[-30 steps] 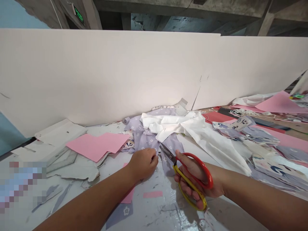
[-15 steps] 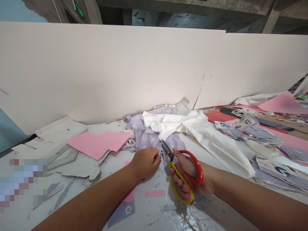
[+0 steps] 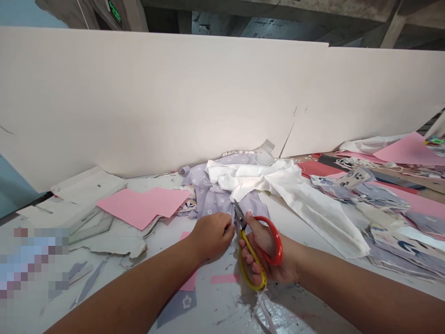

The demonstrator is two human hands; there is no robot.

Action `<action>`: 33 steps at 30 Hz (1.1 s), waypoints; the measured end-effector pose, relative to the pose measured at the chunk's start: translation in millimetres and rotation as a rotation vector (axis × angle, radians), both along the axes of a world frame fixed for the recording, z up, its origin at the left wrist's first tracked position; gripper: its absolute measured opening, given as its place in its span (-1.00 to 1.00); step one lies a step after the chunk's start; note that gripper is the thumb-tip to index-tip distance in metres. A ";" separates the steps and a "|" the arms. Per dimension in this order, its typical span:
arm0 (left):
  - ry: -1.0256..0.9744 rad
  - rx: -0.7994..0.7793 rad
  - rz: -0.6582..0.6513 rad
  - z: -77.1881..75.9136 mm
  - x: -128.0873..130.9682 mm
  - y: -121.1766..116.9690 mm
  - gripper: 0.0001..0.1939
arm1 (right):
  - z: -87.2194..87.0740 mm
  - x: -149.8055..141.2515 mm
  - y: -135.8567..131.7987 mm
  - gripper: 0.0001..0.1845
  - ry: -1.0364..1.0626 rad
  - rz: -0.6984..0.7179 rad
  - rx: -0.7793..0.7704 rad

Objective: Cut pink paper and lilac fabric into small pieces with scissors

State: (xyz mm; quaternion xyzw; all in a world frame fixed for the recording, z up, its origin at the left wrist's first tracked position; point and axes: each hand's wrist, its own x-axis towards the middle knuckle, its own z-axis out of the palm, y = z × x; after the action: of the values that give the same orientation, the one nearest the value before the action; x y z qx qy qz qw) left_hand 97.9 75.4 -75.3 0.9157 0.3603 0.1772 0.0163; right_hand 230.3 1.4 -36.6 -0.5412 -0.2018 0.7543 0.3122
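Left hand (image 3: 212, 236) closed in a pinch, fingertips bunching the edge of a lilac floral fabric (image 3: 212, 202), knuckles up, thumb hidden behind the fold. Right hand (image 3: 261, 248) clenched around scissors (image 3: 249, 264), fingers passing through the loops of one yellow handle and one red handle, both plastic and oval. The steel blades (image 3: 239, 217) point up and away, their tips at the lilac fabric just beside the left fingertips; the gap between them is too small to read. The two hands nearly touch, with the blades between them.

The lilac fabric lies crumpled on a paint-flecked white tabletop (image 3: 222, 308), printed with small white flowers, its folds running under a creased white cloth (image 3: 314, 218) that trails off to the right. Near the left hand, a flat pink paper sheet (image 3: 142, 208) with angular cut edges rests on jagged grey-white card scraps (image 3: 107, 246). A narrow pink strip (image 3: 224, 278) lies just below the hands. To the right, a loose stack of printed fabric pieces (image 3: 385, 222) overlaps a pink sheet (image 3: 410, 150) and dark red card (image 3: 313, 168). A tall white board (image 3: 174, 93) stands along the far edge of the tabletop, its surface smooth, with a thin crack near the right
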 end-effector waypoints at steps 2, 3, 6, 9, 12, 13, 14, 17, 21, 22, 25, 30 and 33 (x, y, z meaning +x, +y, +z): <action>-0.003 0.000 -0.007 -0.3 0.1 0.1 -0.78 | -2.1 -1.5 1.1 -0.39 0.003 -0.012 0.008; -0.004 -0.001 -0.010 -0.3 0.0 0.0 -0.78 | -3.1 -2.1 1.6 -0.39 0.006 -0.017 0.009; -0.003 -0.009 -0.014 0.1 -0.4 -0.5 -0.79 | -5.1 -3.1 2.7 -0.39 0.020 -0.019 -0.011; 0.007 -0.015 -0.016 0.1 -0.8 -0.8 -0.79 | -5.4 -3.0 2.6 -0.38 0.015 -0.014 -0.016; 0.007 -0.017 -0.017 -0.3 -0.9 -0.4 -0.78 | -4.5 -2.6 1.7 -0.39 0.021 -0.013 -0.017; 0.004 -0.018 -0.017 -0.4 -0.9 -0.2 -0.78 | -4.1 -2.7 1.4 -0.40 0.025 -0.013 -0.023; 0.001 -0.020 -0.020 -0.5 -0.9 0.0 -0.78 | -3.7 -2.9 1.3 -0.40 0.028 -0.013 -0.030; -0.011 -0.026 -0.025 -0.5 -1.0 0.4 -0.78 | -3.4 -3.7 1.4 -0.41 0.024 -0.014 -0.032; -0.022 -0.035 -0.023 -0.2 -1.3 -0.3 -0.78 | -5.6 -4.3 2.4 -0.43 0.054 -0.028 -0.035; -0.021 -0.037 -0.023 -0.2 -1.4 -0.5 -0.78 | -6.3 -4.3 2.5 -0.44 0.061 -0.031 -0.039; -0.015 -0.039 -0.026 -0.2 -1.5 -0.9 -0.78 | -7.6 -4.9 2.3 -0.43 0.063 -0.043 -0.041; -0.003 -0.029 -0.022 -0.9 -1.2 -0.6 -0.77 | -9.2 -6.3 1.4 -0.46 0.067 -0.074 -0.047; 0.009 -0.030 -0.021 -0.9 -1.0 -0.6 -0.77 | -8.7 -5.3 1.1 -0.47 0.064 -0.083 -0.044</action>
State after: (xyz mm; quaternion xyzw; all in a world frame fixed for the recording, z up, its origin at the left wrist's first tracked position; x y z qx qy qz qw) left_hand 96.9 74.9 -76.2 0.9198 0.3535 0.1673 0.0303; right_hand 225.0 2.4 -45.3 -0.5316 -0.1522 0.7618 0.3375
